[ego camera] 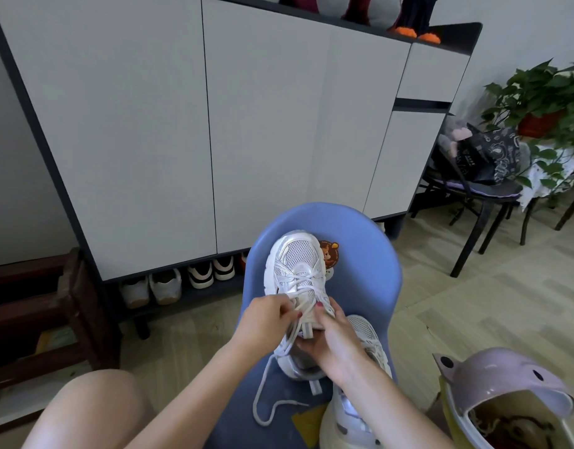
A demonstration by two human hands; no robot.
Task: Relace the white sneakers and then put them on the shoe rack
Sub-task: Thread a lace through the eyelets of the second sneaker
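Note:
A white sneaker lies on the blue plastic chair, toe pointing away from me. My left hand pinches its white lace near the upper eyelets; the loose end trails down over the seat. My right hand grips the sneaker's tongue and collar. The second white sneaker sits behind and below my right wrist, partly hidden by my arm. The shoe rack is the open bottom shelf of the tall white cabinet ahead.
Several shoes stand on the bottom shelf. A dark wooden stand is at the left. A black chair with a bag and a potted plant are at the right. A pink-lidded bin sits at the lower right.

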